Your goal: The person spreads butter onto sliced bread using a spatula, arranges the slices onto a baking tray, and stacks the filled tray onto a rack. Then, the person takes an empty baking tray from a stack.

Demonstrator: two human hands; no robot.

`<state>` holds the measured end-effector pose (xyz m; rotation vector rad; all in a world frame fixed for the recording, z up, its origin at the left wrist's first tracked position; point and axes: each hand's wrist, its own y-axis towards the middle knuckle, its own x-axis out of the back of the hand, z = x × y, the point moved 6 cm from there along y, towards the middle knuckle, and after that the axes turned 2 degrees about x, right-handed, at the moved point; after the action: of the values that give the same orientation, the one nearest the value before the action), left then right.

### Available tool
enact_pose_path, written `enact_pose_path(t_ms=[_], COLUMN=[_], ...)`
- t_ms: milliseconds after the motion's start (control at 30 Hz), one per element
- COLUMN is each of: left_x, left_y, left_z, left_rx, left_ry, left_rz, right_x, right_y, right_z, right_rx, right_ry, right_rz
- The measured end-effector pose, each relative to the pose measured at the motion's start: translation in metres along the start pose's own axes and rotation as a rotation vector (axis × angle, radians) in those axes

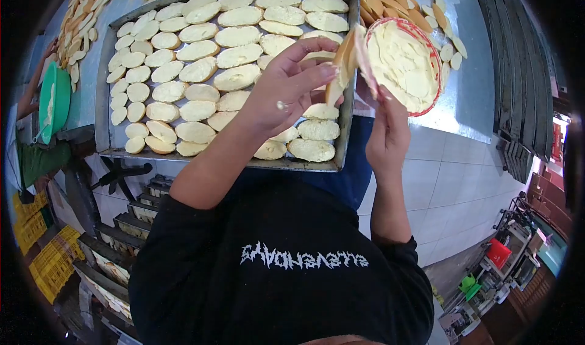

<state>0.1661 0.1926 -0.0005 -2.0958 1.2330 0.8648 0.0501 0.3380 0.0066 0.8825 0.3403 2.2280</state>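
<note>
My left hand [292, 83] is closed on bread slices [343, 67], held upright over the right edge of the metal tray [350, 119]. My right hand [389, 131] grips a pinkish spreader [364, 58], its blade upright beside the slices. Just right of it stands a red-rimmed bowl [405, 64] of pale cream. Rows of oval slices coated with a pale spread [237, 37] fill much of the tray. A small dab of cream sits on the back of my left hand.
Loose bread slices [396, 3] lie behind the bowl, and more [82, 22] at the far left. A green bowl [55, 104] is beside another person's arm [30, 95]. Dark metal trays [518, 71] are stacked at right; a tray rack [116, 241] stands lower left.
</note>
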Motion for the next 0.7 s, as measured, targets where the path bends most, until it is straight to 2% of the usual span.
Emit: enact_pose_path(t_ms=[300,400,500,600,700], left_x=[0.009,0.006,0.003,0.011,0.016], left_y=[0.004,0.002,0.002,-0.002,-0.002], left_z=[0.001,-0.001,-0.001,0.000,0.001], left_rx=[-0.011,-0.038,-0.002,0.061,0.076], left_ry=[0.020,0.054,-0.056,-0.086,-0.324], left_rz=[-0.128,-0.111,-0.087,0.003,0.251], right_x=[-0.009,-0.008,-0.008,-0.009,-0.010], right_y=[-0.003,-0.010,-0.016,-0.020,-0.017], right_z=[-0.004,-0.003,0.001,0.003,0.006], right_rx=[-0.058,-0.097,-0.094,-0.055,-0.036], right_ry=[0.083,0.186,0.208,0.254,0.200], right_rz=[0.233,0.245,0.278,0.281,0.346])
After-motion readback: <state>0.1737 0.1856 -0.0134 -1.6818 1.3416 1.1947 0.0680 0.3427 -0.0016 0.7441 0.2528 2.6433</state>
